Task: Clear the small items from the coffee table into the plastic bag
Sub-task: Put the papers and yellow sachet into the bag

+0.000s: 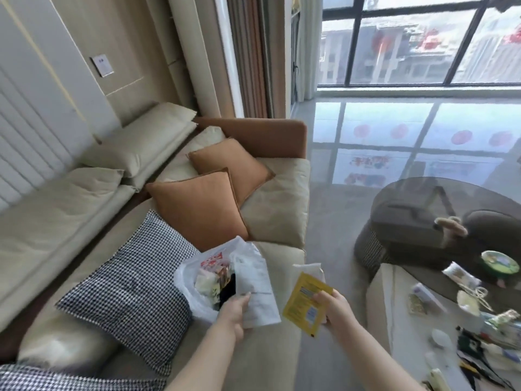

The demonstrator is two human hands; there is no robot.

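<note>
Two hands | left hand grips plastic bag | right hand pinches yellow packet

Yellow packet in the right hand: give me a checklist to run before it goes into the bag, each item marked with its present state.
1. Right hand grips the flat yellow packet: ok.
2. Left hand holds the white plastic bag by its edge, along with a white paper sheet: ok.
3. Bag mouth open: ok, contents visible.
4. Packet over the mouth: not ok, it is beside the bag.
5. Room left inside the bag: cannot tell.
6. Coffee table cleared: not ok, small items remain.
</note>
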